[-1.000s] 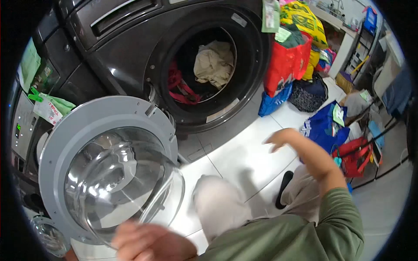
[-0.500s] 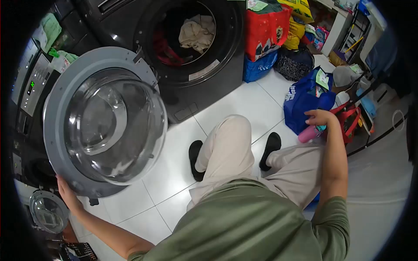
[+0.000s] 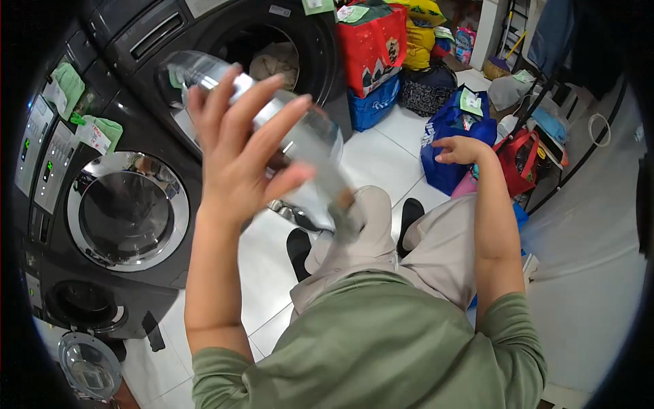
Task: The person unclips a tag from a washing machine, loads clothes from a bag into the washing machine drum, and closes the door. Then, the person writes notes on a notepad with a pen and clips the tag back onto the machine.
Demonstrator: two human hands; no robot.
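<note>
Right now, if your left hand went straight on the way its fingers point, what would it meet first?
Probably the open washing machine door, which the left hand overlaps in view; blur hides whether they touch.

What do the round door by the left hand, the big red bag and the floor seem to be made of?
Door: probably clear glass or plastic with a grey rim; it is see-through and shiny, though blurred.
Big red bag: perhaps coated fabric or woven plastic, smooth, with printed figures.
Floor: likely glazed ceramic tile, given its white gloss and straight joints.
</note>
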